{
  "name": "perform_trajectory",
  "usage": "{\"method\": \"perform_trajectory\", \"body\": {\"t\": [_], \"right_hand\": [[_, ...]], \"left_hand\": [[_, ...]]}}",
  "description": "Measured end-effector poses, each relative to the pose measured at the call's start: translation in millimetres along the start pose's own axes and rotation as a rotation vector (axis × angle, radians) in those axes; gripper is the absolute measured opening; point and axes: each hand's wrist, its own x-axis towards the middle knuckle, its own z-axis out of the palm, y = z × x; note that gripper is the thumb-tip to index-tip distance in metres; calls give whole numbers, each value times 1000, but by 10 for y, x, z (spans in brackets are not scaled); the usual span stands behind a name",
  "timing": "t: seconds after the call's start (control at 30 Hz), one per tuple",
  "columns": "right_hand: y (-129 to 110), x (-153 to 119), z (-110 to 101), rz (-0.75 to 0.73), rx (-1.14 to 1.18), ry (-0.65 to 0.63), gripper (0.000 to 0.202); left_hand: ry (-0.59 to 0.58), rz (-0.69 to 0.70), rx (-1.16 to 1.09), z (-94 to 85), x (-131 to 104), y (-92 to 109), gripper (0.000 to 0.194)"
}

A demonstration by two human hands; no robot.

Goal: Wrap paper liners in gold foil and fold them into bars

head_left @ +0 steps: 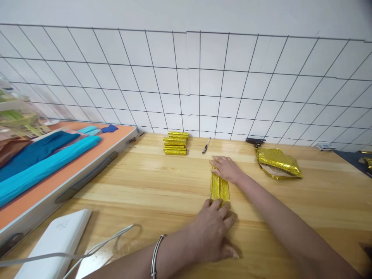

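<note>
Shiny, creased gold strips — flat, ridged lengthwise — under both hands' slightly spread fingers.

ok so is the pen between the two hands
No, the pen lies beyond both hands, near the tiled wall, while gold strips lie between them.

The folded sheet is shiny, crinkled gold foil; the stacked strips share that metallic gloss. The tabletop is smooth, pale-grained wood with a soft sheen. The power bank looks like smooth white plastic. The bangle is polished silvery metal.
</note>
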Motion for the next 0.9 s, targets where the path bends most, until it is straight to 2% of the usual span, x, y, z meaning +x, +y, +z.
{"method": "perform_trajectory", "body": {"t": [0.3, 0.43, 0.53, 0.67, 0.77, 0.9], "right_hand": [[153, 139, 145, 56, 10, -49, 58], [144, 134, 144, 58, 15, -62, 59], [136, 124, 132, 56, 20, -62, 58], [133, 116, 120, 53, 22, -52, 57], [131, 114, 123, 50, 19, -37, 57], [118, 109, 124, 46, 11, -13, 55]], "left_hand": [[26, 4, -108, 21, 8, -103, 66], [87, -35, -149, 78, 57, -335, 58], [142, -101, -94, 137, 112, -564, 51], [50, -10, -28, 201, 129, -742, 57], [-14, 35, -9, 227, 116, -758, 60], [-22, 25, -3, 241, 121, -744, 61]]}}
